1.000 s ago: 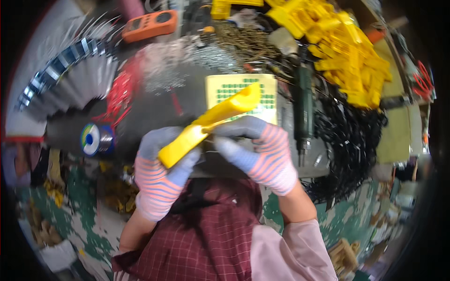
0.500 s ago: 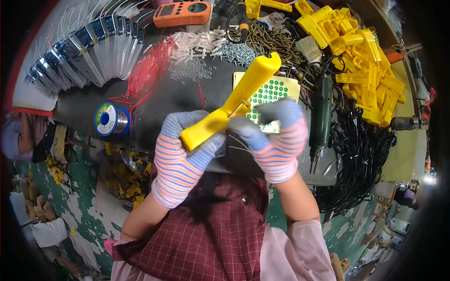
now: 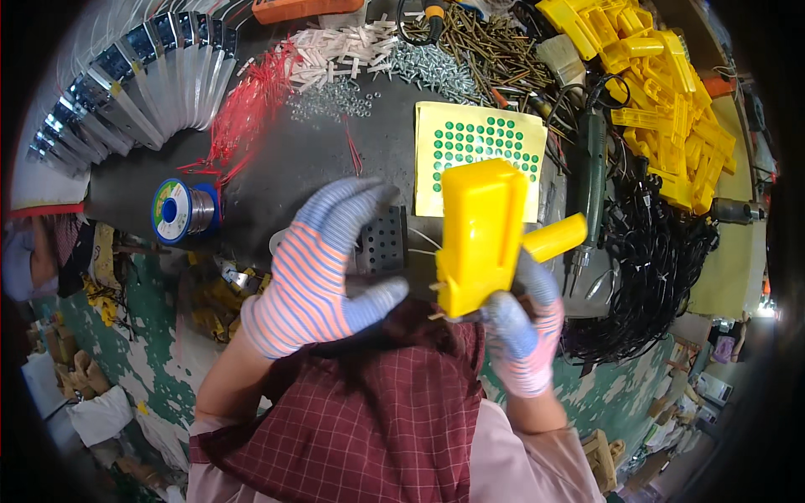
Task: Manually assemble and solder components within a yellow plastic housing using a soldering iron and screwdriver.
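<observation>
While the right hand (image 3: 524, 335) wraps its fingers (image 3: 507, 323) round the lower end of a yellow plastic housing (image 3: 482, 235), the left hand (image 3: 323, 268) hangs beside it with fingers spread wide and curled, holding nothing. The housing stands above the near edge of the table (image 3: 335, 159), its long axis running roughly up and away from the person, with a yellow stub (image 3: 553, 237) poking out to the right (possibly a handle; the view does not settle it). It lies just to the right of the open left hand, apart from it. Behind the left fingers sits a small black perforated block (image 3: 382, 241). Farther out lie a yellow sheet of green dots (image 3: 478, 142), a solder spool (image 3: 180, 210), red wires (image 3: 251, 101) and a heap of yellow parts (image 3: 662, 75).
</observation>
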`<action>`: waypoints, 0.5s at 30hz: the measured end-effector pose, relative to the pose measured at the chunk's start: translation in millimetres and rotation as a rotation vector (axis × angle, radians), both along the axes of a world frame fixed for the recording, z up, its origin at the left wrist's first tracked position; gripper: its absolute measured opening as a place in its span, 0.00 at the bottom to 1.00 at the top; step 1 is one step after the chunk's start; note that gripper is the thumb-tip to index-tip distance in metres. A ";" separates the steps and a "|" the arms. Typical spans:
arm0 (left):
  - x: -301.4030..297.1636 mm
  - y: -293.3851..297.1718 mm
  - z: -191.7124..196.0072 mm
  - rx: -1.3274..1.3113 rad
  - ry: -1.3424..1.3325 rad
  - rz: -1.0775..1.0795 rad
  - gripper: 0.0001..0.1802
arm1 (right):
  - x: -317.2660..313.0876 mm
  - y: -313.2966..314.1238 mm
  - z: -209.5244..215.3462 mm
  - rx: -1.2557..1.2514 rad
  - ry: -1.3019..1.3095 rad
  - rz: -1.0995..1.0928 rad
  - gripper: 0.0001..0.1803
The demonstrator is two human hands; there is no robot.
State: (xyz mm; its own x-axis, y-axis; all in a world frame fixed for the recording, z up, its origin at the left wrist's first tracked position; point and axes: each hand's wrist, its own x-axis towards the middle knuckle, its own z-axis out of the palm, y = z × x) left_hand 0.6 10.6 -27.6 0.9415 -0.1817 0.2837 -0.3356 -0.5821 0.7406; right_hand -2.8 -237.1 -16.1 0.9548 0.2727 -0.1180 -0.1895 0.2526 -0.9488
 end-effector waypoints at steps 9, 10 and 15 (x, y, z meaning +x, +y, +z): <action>5.1 -13.7 -23.8 0.279 -0.041 0.100 0.39 | 23.0 35.5 -21.5 -0.004 0.252 -0.145 0.26; 5.1 -13.7 -22.7 0.269 -0.047 0.104 0.38 | 25.3 36.4 -21.0 -0.006 0.259 -0.119 0.25; 4.2 -13.9 -25.7 0.256 -0.051 0.124 0.37 | 21.5 41.1 -21.8 -0.203 0.180 -0.020 0.31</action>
State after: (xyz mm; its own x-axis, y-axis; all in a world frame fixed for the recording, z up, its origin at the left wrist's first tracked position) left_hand 4.9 -3.3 -53.3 0.9466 -0.1383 0.2914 -0.2838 -0.7865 0.5485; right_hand 18.7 -195.9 -37.8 0.9186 0.2071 -0.3365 -0.3564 0.0665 -0.9320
